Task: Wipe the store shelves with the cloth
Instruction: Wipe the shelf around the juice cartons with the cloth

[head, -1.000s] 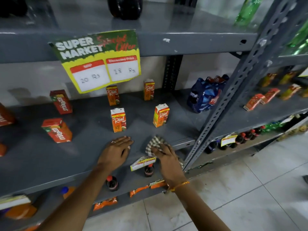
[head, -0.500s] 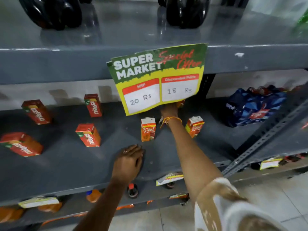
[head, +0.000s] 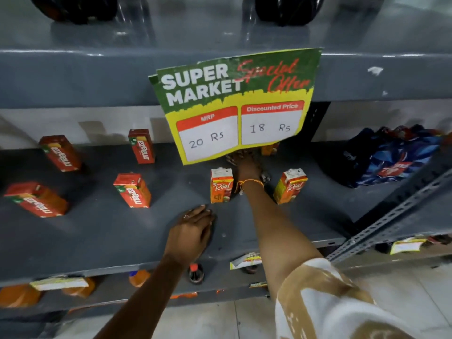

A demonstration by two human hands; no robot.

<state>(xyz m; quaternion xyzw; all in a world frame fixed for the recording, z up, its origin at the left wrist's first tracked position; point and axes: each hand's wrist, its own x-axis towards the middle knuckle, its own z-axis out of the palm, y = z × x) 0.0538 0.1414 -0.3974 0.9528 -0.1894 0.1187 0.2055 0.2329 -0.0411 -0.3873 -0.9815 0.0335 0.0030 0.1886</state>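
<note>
The grey metal shelf (head: 97, 231) carries scattered juice cartons. My right hand (head: 244, 163) reaches deep over it, between two orange Real cartons (head: 221, 185) (head: 289, 185), and presses down on the checkered cloth (head: 265, 177). Only a small edge of the cloth shows beside my wrist. The hanging price sign (head: 234, 104) hides my fingertips. My left hand (head: 193, 233) lies flat on the shelf near its front edge, fingers together, holding nothing.
Several red Maaza cartons (head: 133, 190) stand or lie to the left. A blue wrapped pack (head: 391, 157) sits at the right. A slanted perforated post (head: 396, 214) crosses the right side. Dark bottles (head: 286, 8) stand on the upper shelf, small bottles (head: 195, 272) on the lower one.
My right hand has moved with the cloth from the shelf's front edge to the back, between the Real cartons. The view has shifted right and closer. My left hand stays planted.
</note>
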